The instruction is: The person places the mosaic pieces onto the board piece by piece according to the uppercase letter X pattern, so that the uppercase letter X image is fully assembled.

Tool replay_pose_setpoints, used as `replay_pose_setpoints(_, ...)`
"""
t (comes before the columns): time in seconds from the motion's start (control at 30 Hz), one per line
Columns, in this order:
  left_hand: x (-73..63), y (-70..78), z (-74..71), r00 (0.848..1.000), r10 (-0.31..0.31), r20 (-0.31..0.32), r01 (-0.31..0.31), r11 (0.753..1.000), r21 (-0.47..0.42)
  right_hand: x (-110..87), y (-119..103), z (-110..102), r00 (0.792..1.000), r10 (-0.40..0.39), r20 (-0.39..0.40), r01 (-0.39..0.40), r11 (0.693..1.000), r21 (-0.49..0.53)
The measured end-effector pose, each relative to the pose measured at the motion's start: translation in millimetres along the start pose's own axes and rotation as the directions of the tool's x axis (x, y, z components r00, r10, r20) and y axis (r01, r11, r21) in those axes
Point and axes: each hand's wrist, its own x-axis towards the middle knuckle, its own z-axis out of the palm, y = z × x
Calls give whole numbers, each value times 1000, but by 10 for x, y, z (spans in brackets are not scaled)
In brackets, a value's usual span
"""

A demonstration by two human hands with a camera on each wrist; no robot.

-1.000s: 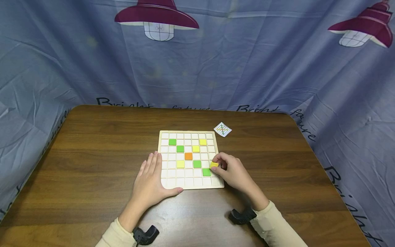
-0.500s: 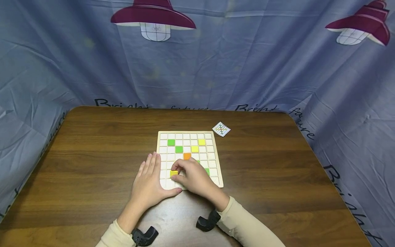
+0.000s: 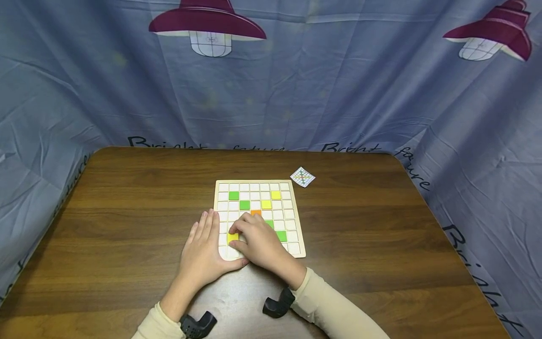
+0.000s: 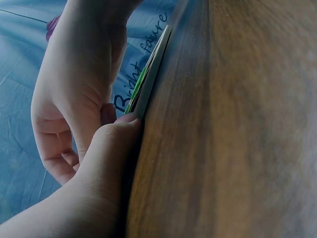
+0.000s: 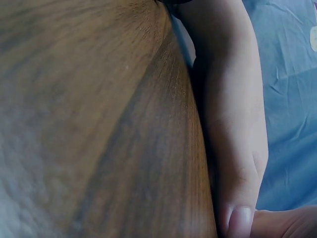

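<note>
A square wooden grid board (image 3: 301,235) with white cells lies on the table. My left hand (image 3: 204,249) rests against its left side with straight fingers, and the thumb (image 4: 111,144) reaches along the near edge. Over the lower left cells, my right hand (image 3: 260,242) pinches a yellow tile (image 3: 233,238) between thumb and forefinger, close over the board. Green tiles (image 3: 234,195) and yellow tiles (image 3: 275,195) sit in other cells. An orange tile (image 3: 256,213) is partly covered by the right hand, which also hides some cells near the board's middle.
A small card (image 3: 302,177) printed with a coloured grid lies beyond the board's far right corner. The brown wooden table (image 3: 381,245) extends to both sides. A blue curtain (image 3: 296,94) hangs behind it. Each wrist wears a black device (image 3: 278,302).
My right hand has carried the yellow tile leftward from the board's right side to its lower left cells, then slightly further left. The left hand has stayed in place.
</note>
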Motion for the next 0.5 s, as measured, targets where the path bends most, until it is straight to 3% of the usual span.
replay_pose_setpoints(0.23,-4,-17,-1,1000,3,3,-3,1000,0,-27,-15,-20,1000,-9,13,9,999,-35)
replay_pose_setpoints(0.5,-26,-18,13,1000,9,-12,-9,1000,4,-124,71,-70,999,-36,-37,34,998,-44)
